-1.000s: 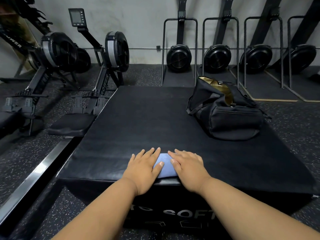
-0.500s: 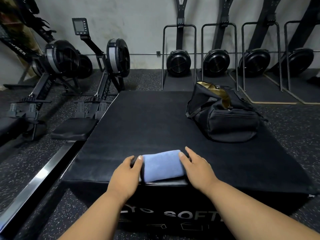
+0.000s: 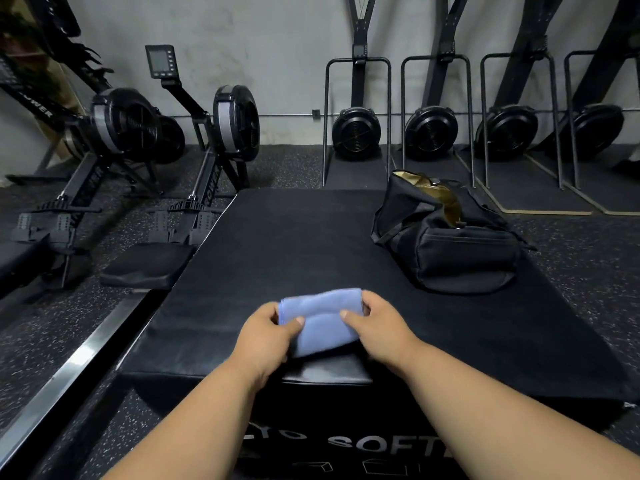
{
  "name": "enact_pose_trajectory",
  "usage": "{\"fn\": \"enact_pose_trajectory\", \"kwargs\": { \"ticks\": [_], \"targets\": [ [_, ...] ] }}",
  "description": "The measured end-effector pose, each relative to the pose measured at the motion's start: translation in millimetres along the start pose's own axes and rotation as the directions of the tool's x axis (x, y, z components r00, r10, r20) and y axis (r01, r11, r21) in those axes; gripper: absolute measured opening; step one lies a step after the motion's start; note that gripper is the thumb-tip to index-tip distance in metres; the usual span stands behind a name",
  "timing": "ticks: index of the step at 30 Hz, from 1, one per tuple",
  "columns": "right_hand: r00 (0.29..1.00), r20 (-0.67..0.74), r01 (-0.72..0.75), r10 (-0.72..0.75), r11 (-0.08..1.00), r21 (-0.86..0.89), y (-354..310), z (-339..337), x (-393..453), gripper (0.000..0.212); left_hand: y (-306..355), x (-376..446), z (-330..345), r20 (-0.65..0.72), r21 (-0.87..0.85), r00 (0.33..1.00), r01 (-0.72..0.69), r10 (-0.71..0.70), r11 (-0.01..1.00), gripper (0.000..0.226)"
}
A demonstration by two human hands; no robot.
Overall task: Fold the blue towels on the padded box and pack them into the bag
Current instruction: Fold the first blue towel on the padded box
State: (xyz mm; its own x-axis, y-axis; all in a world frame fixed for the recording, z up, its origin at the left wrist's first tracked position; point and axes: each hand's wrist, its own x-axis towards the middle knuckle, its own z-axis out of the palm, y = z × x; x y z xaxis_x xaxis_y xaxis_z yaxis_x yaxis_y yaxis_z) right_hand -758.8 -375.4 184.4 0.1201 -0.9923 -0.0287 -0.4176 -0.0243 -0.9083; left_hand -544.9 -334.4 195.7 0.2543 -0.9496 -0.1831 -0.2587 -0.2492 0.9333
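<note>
A folded blue towel (image 3: 322, 322) is held just above the near edge of the black padded box (image 3: 277, 258). My left hand (image 3: 268, 336) grips its left end, thumb on top. My right hand (image 3: 379, 329) grips its right end, fingers wrapped behind. A black duffel bag (image 3: 446, 251) lies on the box at the far right, its top unzipped and its tan lining showing. No other towel is visible.
Rowing machines (image 3: 145, 133) stand on the speckled floor to the left, one rail (image 3: 69, 368) running close along the box's left side. More rowers stand upright against the back wall (image 3: 429, 129). Floor lies to the right of the box.
Both hands went from pressing flat on the towel to gripping its ends, and the towel has been lifted off the box and moved slightly forward.
</note>
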Motion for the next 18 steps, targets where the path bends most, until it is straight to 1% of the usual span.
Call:
{"fn": "enact_pose_trajectory", "kwargs": {
  "ticks": [2, 3, 4, 6, 7, 9, 10, 11, 12, 13, 14, 15, 16, 17, 18],
  "targets": [
    [0.992, -0.073, 0.107, -0.103, 0.993, 0.052, -18.2, -4.6, 14.0, 0.015, 21.6, 10.1, -4.8, -0.075, 0.034, 0.984, -0.16, 0.162, 0.987, 0.01],
    [0.987, -0.084, 0.144, -0.139, 0.989, 0.047, -28.5, -8.5, 18.3, 0.014, 31.0, 13.5, -8.7, -0.09, 0.057, 0.967, -0.232, 0.237, 0.971, 0.011],
    [0.983, -0.07, 0.171, -0.167, 0.984, 0.043, -35.5, -11.5, 20.9, 0.014, 36.5, 15.5, -13.1, -0.079, 0.077, 0.955, -0.28, 0.286, 0.957, 0.011],
    [0.98, -0.024, 0.196, -0.198, 0.979, -0.054, -34.8, -15.4, 24.0, 0.014, 34.6, 16.7, -20.6, 0.008, 0.132, 0.95, -0.31, 0.312, 0.942, 0.01],
    [0.982, 0.024, 0.191, -0.189, 0.971, -0.146, -27.6, -17.1, 23.4, 0.017, 27.5, 15.5, -22.9, 0.07, 0.162, 0.946, -0.323, 0.316, 0.932, 0.013],
    [0.974, 0.2, 0.168, -0.108, 0.935, -0.313, -7.7, -16.9, 14.9, 0.031, 4.7, 9.6, -26.3, 0.166, 0.244, 0.938, -0.339, 0.305, 0.909, 0.029],
    [0.956, 0.29, 0.163, -0.052, 0.913, -0.373, 2.1, -15.7, 8.6, 0.037, -5.6, 4.7, -27.3, 0.197, 0.288, 0.942, -0.322, 0.273, 0.902, 0.039],
    [0.936, 0.352, 0.165, -0.009, 0.894, -0.416, 8.0, -15.0, 1.6, 0.04, -15.5, 1.8, -28.0, 0.228, 0.322, 0.941, -0.315, 0.249, 0.893, 0.045],
    [0.928, 0.374, 0.171, -0.002, 0.891, -0.42, 14.1, -13.8, -3.8, 0.041, -24.2, -0.6, -28.7, 0.256, 0.35, 0.937, -0.318, 0.236, 0.881, 0.046],
    [0.934, 0.357, 0.17, -0.025, 0.909, -0.38, 17.2, -12.5, -8.8, 0.04, -30.7, -2.6, -29.1, 0.266, 0.352, 0.936, -0.317, 0.231, 0.881, 0.043],
    [0.952, 0.299, 0.165, -0.07, 0.937, -0.307, 20.0, -10.6, -11.2, 0.039, -34.1, -4.2, -29.7, 0.253, 0.341, 0.943, -0.296, 0.217, 0.892, 0.036],
    [0.971, 0.216, 0.158, -0.107, 0.959, -0.234, 20.5, -7.9, -11.0, 0.039, -34.2, -4.7, -29.1, 0.223, 0.303, 0.951, -0.279, 0.217, 0.911, 0.028],
    [0.985, 0.134, 0.135, -0.111, 0.973, -0.185, 19.9, -5.0, -7.5, 0.04, -31.8, -2.6, -28.4, 0.177, 0.278, 0.958, -0.27, 0.227, 0.922, 0.022],
    [0.994, 0.077, 0.09, -0.079, 0.983, -0.159, 19.0, -3.2, -2.3, 0.043, -27.7, 0.3, -26.6, 0.134, 0.257, 0.962, -0.266, 0.238, 0.929, 0.021],
    [0.999, 0.047, 0.027, -0.02, 0.988, -0.15, 16.5, -1.7, 3.0, 0.049, -23.2, 4.0, -24.7, 0.102, 0.271, 0.968, -0.248, 0.229, 0.93, 0.02]
  ]
}}
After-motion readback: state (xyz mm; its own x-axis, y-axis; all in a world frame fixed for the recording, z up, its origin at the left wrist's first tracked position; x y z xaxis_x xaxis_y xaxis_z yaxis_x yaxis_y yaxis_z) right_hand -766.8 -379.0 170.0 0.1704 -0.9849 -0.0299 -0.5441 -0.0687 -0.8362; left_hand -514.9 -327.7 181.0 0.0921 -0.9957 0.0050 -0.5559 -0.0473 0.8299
